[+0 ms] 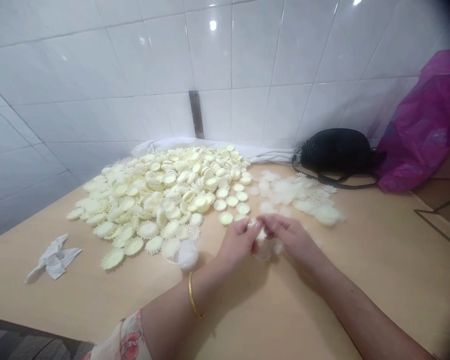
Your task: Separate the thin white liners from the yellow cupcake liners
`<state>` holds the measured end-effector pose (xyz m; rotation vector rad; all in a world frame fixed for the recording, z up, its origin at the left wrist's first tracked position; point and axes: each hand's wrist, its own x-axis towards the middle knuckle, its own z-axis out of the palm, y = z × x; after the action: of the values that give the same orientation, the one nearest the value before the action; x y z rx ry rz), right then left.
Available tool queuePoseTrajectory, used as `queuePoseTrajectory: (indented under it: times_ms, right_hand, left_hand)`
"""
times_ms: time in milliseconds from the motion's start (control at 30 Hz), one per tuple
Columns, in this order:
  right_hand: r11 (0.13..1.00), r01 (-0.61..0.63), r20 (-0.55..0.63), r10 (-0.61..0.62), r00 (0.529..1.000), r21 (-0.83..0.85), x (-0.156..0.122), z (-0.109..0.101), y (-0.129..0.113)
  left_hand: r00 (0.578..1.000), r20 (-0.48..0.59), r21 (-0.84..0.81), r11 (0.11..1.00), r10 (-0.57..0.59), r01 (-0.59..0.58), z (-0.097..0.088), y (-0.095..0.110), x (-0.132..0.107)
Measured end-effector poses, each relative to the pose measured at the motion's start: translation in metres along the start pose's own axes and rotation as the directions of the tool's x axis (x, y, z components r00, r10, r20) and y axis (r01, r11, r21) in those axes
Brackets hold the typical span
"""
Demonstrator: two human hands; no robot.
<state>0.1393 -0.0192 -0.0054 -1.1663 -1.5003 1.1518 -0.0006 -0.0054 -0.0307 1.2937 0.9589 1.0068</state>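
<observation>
Lying toward the left of the pale wooden table (pixel 360 280) was a crumpled white tissue (pixel 53 257). Just to its right spread a wide heap of pale yellow toothed plastic wheels (pixel 150 200), piled loosely against a white cloth (pixel 210 146) that ran along the tiled wall (pixel 247 50), with a dark metal strip (pixel 196 114) fixed upright on the tiles above. A clear round piece (pixel 187 253) sat at the near edge of the heap. A floral sleeve (pixel 125 337) and a gold bangle (pixel 192 295) marked the person's left arm, and its left hand (pixel 238 243) met the right hand (pixel 290 240) near the middle of the table, just in front of the heap. Both hands were closed in a pinch on a small pale toothed piece (pixel 261 232), though the fingers hid most of it, so it seemed to be only one piece. A few whitish wheels (pixel 270 248) lay under and beside the hands, and beyond them sat a smaller heap of see-through white wheels (pixel 296 195). Further right were a black bag (pixel 335 152) and a crumpled purple plastic bag (pixel 423 130).
</observation>
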Motion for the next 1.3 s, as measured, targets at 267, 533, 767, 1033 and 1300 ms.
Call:
queuePoseTrajectory:
  times_ms: [267, 533, 767, 1033, 1300]
  right_hand:
    - [0.937, -0.125, -0.009, 0.135, 0.991, 0.328, 0.0, 0.004, 0.008]
    - [0.95, -0.1, -0.041, 0.117, 0.992, 0.295, 0.002, 0.01, 0.01]
    - [0.998, -0.048, -0.183, 0.055, 0.982, 0.045, 0.005, 0.002, 0.018]
    - [0.998, -0.059, -0.138, 0.061, 0.989, 0.016, 0.002, 0.001, 0.016]
    - [0.98, -0.109, -0.102, 0.127, 0.987, 0.168, 0.003, 0.0, 0.012]
  left_hand:
    - [0.992, -0.12, -0.213, 0.977, -0.025, -0.001, 0.004, 0.008, 0.0]
    - [0.986, -0.162, -0.308, 0.947, 0.044, -0.093, 0.007, 0.013, -0.002]
    - [0.98, -0.2, -0.161, 0.986, 0.018, -0.051, 0.006, 0.01, -0.002]
    - [0.971, -0.069, -0.421, 0.889, -0.228, 0.178, 0.008, 0.016, -0.002]
    - [0.989, -0.022, -0.43, 0.894, -0.148, 0.124, 0.004, 0.012, 0.001]
